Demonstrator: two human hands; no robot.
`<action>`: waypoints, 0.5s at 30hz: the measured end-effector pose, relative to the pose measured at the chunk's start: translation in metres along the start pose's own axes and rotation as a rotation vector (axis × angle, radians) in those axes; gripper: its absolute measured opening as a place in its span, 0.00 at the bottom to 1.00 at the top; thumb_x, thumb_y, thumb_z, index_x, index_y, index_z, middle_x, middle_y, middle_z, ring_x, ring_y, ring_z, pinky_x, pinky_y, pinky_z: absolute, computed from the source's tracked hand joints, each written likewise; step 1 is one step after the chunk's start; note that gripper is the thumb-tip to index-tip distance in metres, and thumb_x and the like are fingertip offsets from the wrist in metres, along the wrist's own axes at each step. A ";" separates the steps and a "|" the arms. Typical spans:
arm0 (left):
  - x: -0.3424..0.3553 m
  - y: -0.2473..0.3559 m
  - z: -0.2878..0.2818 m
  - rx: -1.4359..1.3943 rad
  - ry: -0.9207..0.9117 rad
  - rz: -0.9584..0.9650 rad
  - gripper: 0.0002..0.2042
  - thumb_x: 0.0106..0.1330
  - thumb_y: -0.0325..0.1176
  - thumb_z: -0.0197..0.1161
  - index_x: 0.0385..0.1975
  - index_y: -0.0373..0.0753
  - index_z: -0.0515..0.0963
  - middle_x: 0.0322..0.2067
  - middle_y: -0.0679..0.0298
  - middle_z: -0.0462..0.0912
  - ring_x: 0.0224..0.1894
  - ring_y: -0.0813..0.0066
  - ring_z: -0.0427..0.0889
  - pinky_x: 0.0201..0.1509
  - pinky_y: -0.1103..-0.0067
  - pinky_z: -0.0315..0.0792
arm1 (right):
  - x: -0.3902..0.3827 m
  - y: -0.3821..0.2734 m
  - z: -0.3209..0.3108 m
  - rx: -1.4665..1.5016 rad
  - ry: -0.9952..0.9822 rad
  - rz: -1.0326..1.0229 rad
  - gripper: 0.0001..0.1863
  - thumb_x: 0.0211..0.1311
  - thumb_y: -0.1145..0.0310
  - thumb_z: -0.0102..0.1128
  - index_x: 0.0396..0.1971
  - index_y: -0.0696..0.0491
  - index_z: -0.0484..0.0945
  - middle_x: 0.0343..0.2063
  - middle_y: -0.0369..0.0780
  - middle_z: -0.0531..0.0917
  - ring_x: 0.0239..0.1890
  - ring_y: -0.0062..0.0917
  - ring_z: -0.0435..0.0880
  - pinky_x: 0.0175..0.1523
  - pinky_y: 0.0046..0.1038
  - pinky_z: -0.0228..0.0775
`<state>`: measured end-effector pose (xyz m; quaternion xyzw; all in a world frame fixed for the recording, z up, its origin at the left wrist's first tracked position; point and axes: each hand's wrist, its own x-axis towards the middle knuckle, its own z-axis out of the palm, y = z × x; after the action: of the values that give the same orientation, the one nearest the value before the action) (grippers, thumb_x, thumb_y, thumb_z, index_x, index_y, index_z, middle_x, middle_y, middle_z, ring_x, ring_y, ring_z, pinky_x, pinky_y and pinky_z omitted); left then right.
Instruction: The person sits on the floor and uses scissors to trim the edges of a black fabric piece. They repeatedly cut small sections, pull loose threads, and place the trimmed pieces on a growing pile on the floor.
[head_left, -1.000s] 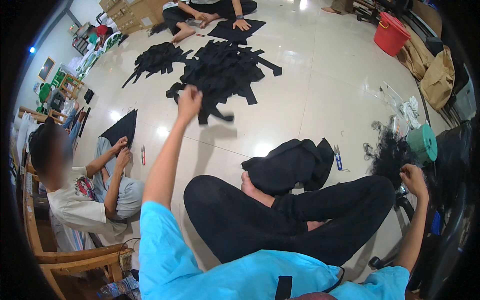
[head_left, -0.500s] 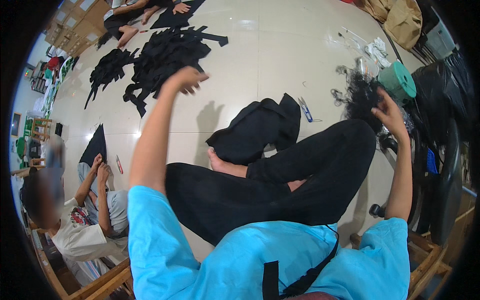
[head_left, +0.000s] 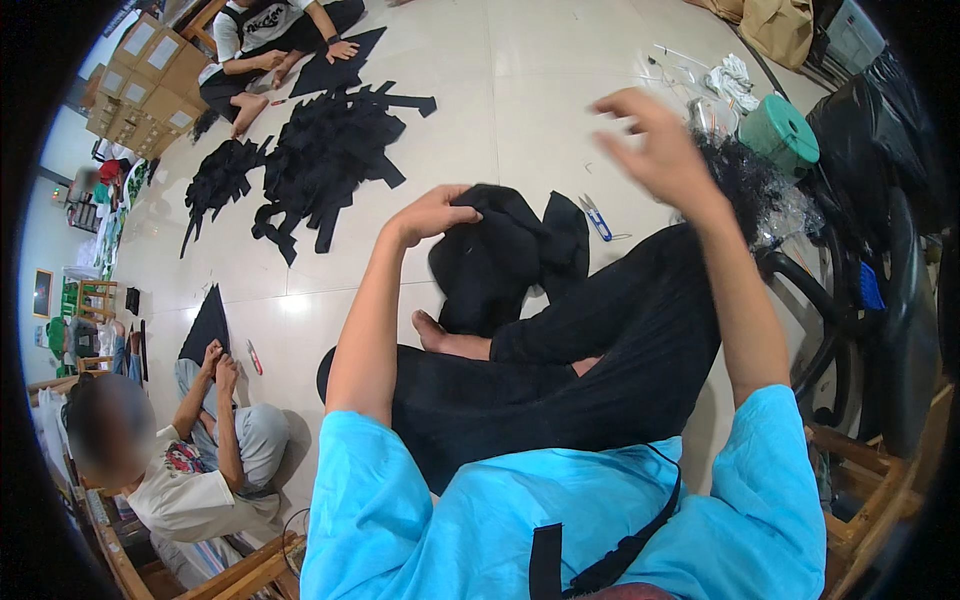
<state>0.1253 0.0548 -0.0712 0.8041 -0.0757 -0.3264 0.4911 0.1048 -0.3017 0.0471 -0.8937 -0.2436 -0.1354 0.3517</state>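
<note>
A piece of black cloth (head_left: 490, 260) lies bunched on the floor in front of my crossed legs. My left hand (head_left: 435, 212) grips its upper left edge, with the thumb over the fabric, and that edge is lifted a little. In the air to the right of the cloth is my right hand (head_left: 655, 150), slightly blurred, its fingers apart and nothing in them. Beyond the cloth's right side lie blue-handled thread snips (head_left: 597, 218). A tangle of black thread scraps (head_left: 735, 175) rests on the right, below my right hand's level and partly behind my forearm.
A large pile of black cloth strips (head_left: 330, 150) and a smaller pile (head_left: 222, 180) lie ahead on the left. Two people sit on the floor, each handling black fabric. Red snips (head_left: 254, 357) lie near one. On the right stand a green spool (head_left: 778, 135) and black plastic bags (head_left: 865, 125).
My left hand has come down from near the strip pile and taken hold of the black cloth. My right hand has left the thread tangle and swung inward. The view has shifted slightly.
</note>
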 end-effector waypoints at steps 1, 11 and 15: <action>-0.017 0.023 -0.001 -0.061 0.041 0.154 0.21 0.65 0.32 0.70 0.58 0.34 0.81 0.47 0.65 0.88 0.47 0.78 0.84 0.55 0.81 0.76 | 0.012 0.002 0.028 0.062 -0.041 -0.153 0.23 0.64 0.65 0.72 0.57 0.55 0.81 0.56 0.44 0.83 0.57 0.31 0.83 0.59 0.35 0.77; -0.198 0.124 -0.036 0.271 0.659 0.543 0.12 0.60 0.23 0.75 0.40 0.35 0.80 0.30 0.71 0.82 0.34 0.86 0.78 0.38 0.84 0.72 | 0.091 -0.133 0.064 0.549 -0.468 -0.239 0.17 0.62 0.69 0.77 0.50 0.55 0.86 0.37 0.31 0.87 0.43 0.15 0.82 0.55 0.22 0.74; -0.225 0.102 -0.051 0.193 0.538 0.399 0.17 0.62 0.24 0.75 0.51 0.34 0.82 0.35 0.69 0.86 0.39 0.84 0.80 0.45 0.81 0.76 | 0.108 -0.181 0.035 0.658 -0.339 -0.442 0.16 0.68 0.70 0.72 0.53 0.55 0.82 0.42 0.32 0.85 0.46 0.16 0.82 0.55 0.22 0.74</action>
<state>0.0016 0.1398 0.1315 0.8734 -0.1296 0.0084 0.4693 0.1025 -0.1259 0.1691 -0.6697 -0.5137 0.0261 0.5356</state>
